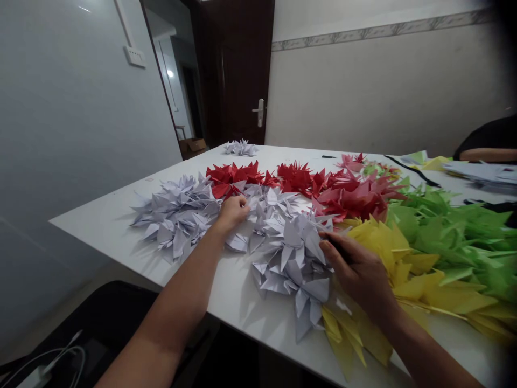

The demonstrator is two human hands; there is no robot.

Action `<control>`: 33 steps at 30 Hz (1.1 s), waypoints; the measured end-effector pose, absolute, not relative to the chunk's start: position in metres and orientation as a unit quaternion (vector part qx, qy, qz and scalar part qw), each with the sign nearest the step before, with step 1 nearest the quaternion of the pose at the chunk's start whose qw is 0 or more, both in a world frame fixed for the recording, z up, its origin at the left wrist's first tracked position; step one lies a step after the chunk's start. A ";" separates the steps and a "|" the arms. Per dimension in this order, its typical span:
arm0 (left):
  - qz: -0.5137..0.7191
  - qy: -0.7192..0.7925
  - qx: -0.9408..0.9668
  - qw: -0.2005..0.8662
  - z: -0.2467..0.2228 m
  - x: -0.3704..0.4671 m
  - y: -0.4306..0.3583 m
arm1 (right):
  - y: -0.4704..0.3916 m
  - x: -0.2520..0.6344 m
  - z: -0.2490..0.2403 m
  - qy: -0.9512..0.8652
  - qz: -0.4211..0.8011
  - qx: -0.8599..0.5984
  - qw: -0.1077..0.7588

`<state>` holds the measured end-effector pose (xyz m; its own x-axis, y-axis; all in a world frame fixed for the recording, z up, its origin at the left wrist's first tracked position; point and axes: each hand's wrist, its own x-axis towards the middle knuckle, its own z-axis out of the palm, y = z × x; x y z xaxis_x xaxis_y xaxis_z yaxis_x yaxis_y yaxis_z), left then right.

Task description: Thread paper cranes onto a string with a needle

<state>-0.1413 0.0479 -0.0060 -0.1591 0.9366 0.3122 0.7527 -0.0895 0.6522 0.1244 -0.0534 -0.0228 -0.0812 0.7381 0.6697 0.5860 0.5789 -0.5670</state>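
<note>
Folded white paper pieces lie heaped at the middle of the white table, with another white heap to the left. My left hand is closed between the two heaps, just below the red paper pieces; what its fingers hold, if anything, is too small to make out. At the right side of the middle white heap, my right hand has its thumb and fingers pinched at the paper edge; its grip is partly hidden. Yellow paper pieces lie beside and beneath my right hand.
Green and pink paper pieces spread across the right side. A small white cluster sits at the far edge. Paper sheets lie near another person's arm. A black chair with a white cable stands at lower left.
</note>
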 end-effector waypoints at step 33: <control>0.578 0.218 0.784 0.067 0.001 -0.057 -0.021 | -0.058 0.117 -0.023 -0.664 0.254 -0.435 0.552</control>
